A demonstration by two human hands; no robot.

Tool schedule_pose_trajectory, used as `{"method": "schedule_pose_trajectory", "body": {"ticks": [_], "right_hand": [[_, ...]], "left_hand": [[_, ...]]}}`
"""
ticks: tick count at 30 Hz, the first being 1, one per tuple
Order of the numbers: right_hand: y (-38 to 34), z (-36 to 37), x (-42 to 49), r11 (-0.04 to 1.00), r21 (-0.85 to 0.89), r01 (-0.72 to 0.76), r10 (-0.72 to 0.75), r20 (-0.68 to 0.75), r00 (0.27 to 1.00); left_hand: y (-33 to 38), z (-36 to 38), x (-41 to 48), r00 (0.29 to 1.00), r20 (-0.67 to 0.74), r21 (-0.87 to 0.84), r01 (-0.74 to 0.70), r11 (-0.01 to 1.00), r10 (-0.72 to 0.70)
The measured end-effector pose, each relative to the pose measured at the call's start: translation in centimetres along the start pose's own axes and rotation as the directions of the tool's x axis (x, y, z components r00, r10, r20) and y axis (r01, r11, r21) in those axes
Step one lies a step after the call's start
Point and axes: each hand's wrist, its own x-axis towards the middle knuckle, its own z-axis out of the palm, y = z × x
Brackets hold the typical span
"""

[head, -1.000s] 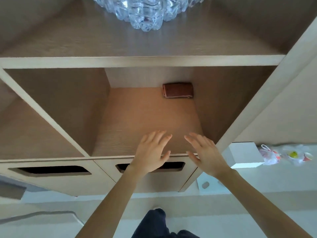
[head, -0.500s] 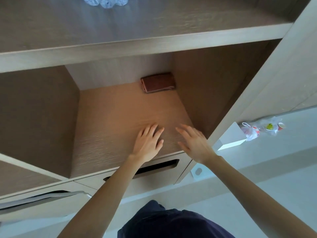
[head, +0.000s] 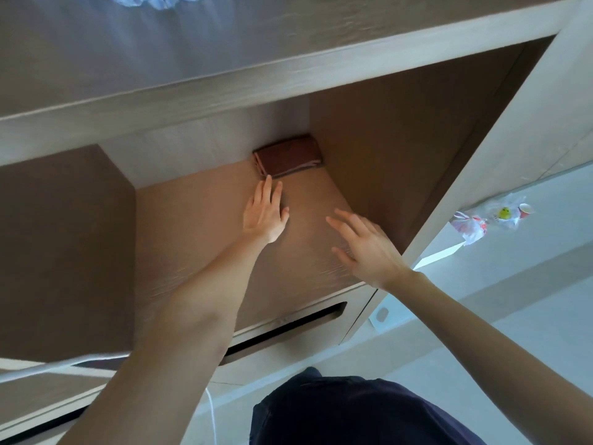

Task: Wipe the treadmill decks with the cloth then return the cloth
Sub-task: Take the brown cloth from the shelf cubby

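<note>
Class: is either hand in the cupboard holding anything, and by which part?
Nothing is held. The left hand stretches straight fingers toward the near edge of the folded cloth; the right hand is open, apart from it.

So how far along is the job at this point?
Done: nothing visible yet; no treadmill is in view. In hand: fetching the cloth, which lies folded in the back right corner of the shelf cubby. The left hand, at the shelf front a second ago, now reaches its front edge with straight fingers; the right hand hovers open behind. Neither grips it. Left: picking it up, wiping the decks, returning it.
</note>
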Motion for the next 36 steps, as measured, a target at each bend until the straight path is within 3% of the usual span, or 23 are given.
{"method": "schedule_pose_trajectory", "body": {"ticks": [7, 12, 18, 20, 26, 36], "right_hand": [[-0.1, -0.5, -0.5, 1.0, 0.005, -0.008, 0.009, -0.039, 0.999], [-0.2, -1.2, -0.6, 0.999, -0.001, 0.04, -0.04, -0.089, 0.995], [-0.9, -0.8, -0.6, 0.997, -0.004, 0.083, -0.083, -0.114, 0.99], [-0.7, -1.0, -0.8, 0.996, -0.011, 0.093, -0.094, -0.102, 0.99], [-0.6, -1.6, -0.8, 0.996, 0.009, 0.087, -0.087, -0.066, 0.994], [-1.9, -1.1, -0.6, 0.986, 0.032, 0.162, -0.163, 0.013, 0.987]], "left_hand": [[-2.8, -1.3, 5.5, 0.997, 0.023, 0.118, -0.076, 0.99, 0.073], [-4.4, -1.5, 8.6, 0.989, 0.057, 0.065, -0.141, 0.988, 0.137], [-3.9, -0.6, 9.6, 0.951, -0.247, 0.065, -0.177, 0.982, 0.188], [-3.2, -0.7, 9.3, 0.954, -0.254, 0.076, -0.146, 0.986, 0.161], [-1.7, -1.5, 5.2, 0.959, -0.253, 0.03, -0.125, 0.992, 0.129], [-0.3, -1.7, -10.1, 0.832, -0.489, -0.03, -0.318, 0.948, 0.263]]}}
